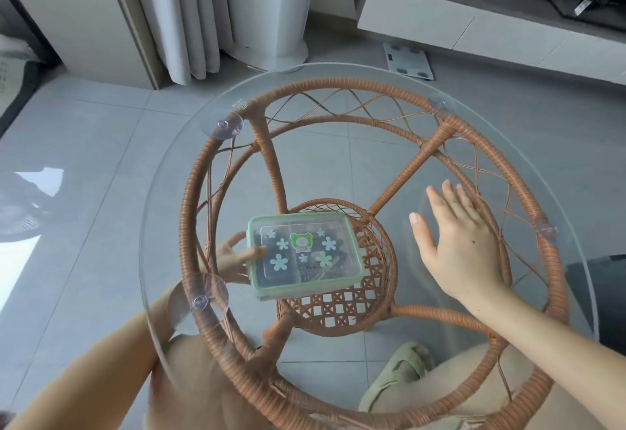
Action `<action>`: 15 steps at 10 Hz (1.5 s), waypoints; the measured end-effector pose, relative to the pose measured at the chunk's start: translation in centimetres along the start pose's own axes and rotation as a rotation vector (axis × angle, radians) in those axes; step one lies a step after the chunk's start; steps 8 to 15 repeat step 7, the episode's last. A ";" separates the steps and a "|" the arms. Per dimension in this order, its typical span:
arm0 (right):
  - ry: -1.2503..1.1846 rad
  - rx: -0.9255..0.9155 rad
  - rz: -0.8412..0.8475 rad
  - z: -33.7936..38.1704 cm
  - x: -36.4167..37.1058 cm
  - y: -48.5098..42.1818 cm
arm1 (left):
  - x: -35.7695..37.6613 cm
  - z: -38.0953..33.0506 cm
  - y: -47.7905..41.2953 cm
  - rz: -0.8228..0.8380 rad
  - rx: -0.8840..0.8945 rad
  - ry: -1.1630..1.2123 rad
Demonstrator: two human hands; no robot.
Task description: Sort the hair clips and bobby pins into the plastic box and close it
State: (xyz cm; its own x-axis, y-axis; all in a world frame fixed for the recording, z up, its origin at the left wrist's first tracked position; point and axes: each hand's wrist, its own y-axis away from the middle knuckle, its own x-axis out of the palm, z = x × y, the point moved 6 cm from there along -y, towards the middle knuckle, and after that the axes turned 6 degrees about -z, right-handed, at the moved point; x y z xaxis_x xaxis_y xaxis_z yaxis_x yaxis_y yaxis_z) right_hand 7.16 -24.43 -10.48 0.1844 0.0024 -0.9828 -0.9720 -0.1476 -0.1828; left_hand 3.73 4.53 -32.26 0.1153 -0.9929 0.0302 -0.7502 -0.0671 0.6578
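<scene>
Left hand (237,255), under the glass tabletop (338,73), grips the closed plastic box (305,253) by its left edge above the woven lower shelf (338,307), probably to stow it; right hand (464,246) lies flat, fingers straight, near the tabletop's right edge, likely bracing.

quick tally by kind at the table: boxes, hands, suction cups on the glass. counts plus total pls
box: 1
hands: 2, left hand and right hand
suction cups: 4
total: 7
</scene>
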 end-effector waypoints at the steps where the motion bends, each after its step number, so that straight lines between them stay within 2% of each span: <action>1: 0.009 -0.007 -0.007 0.0 0.0 0.0 | 2.1 -1.2 -1.0 0.134 0.020 -0.128; 3: 0.006 -0.007 -0.023 0.0 0.0 0.0 | 6.8 -0.2 -3.7 0.268 0.022 -0.175; 4: 0.003 -0.008 -0.013 0.0 0.0 -0.1 | 7.2 1.6 -5.5 0.180 -0.014 -0.129; 5: -0.010 0.001 -0.007 0.0 0.0 -0.1 | 7.5 2.0 -6.1 0.148 0.031 -0.155; 6: -0.018 -0.007 -0.013 0.1 -0.1 -0.1 | 7.4 0.7 -5.0 0.105 0.074 -0.285; 7: -0.031 0.012 0.005 -0.1 0.2 -0.1 | 5.6 -2.2 -3.8 -0.107 0.267 -0.547; 15: -0.031 0.012 0.005 -0.1 0.2 -0.1 | 5.6 -2.2 -3.8 -0.107 0.267 -0.547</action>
